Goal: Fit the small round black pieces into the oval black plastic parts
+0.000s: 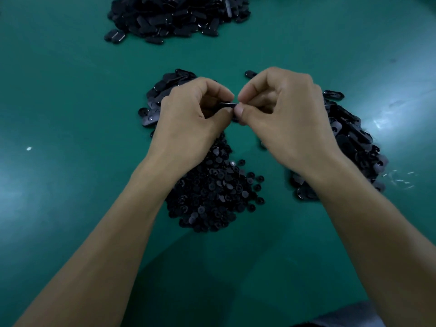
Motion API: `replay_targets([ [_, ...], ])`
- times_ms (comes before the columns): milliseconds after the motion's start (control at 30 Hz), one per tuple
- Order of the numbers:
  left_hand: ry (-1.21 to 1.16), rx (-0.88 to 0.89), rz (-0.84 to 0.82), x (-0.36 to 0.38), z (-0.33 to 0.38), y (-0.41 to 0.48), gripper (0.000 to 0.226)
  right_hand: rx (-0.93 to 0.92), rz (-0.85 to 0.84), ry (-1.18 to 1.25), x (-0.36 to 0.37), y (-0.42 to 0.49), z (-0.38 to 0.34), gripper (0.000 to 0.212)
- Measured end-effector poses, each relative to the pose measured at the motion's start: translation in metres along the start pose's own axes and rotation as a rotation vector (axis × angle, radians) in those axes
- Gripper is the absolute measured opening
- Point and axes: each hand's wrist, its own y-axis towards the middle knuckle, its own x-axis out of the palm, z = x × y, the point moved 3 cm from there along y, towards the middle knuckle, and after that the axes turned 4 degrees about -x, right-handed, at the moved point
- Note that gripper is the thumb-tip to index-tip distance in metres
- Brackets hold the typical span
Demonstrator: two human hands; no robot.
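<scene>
My left hand (193, 119) and my right hand (280, 114) meet above the table's middle, fingers curled. Between their fingertips they pinch one oval black part (227, 105), seen edge-on and mostly hidden. Whether a round piece is in it I cannot tell. Below my hands lies a heap of small round black pieces (212, 192). A pile of oval black parts (162, 95) lies behind my left hand. Another pile of oval parts (349, 142) lies under and right of my right wrist.
A large heap of oval black parts (177, 17) sits at the far edge of the green table (70, 90). A small white speck (29, 148) lies at the left. Thin white scraps (401, 179) lie at the right. Grey cloth (349, 315) shows at the bottom right.
</scene>
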Motion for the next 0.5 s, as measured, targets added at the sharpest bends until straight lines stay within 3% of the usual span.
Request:
replay_targets([
  [100, -0.075, -0.018, -0.052, 0.001, 0.001, 0.0, 0.019, 0.022, -0.033, -0.041, -0.003, 0.003, 0.012, 0.016],
  [233, -0.188, -0.066, -0.109, 0.002, 0.001, -0.001, 0.017, 0.059, -0.139, 0.109, -0.006, 0.006, 0.023, 0.009],
  [500, -0.3, -0.174, -0.059, -0.001, 0.001, -0.002, 0.019, 0.084, -0.159, 0.201, -0.003, 0.004, 0.03, 0.006],
])
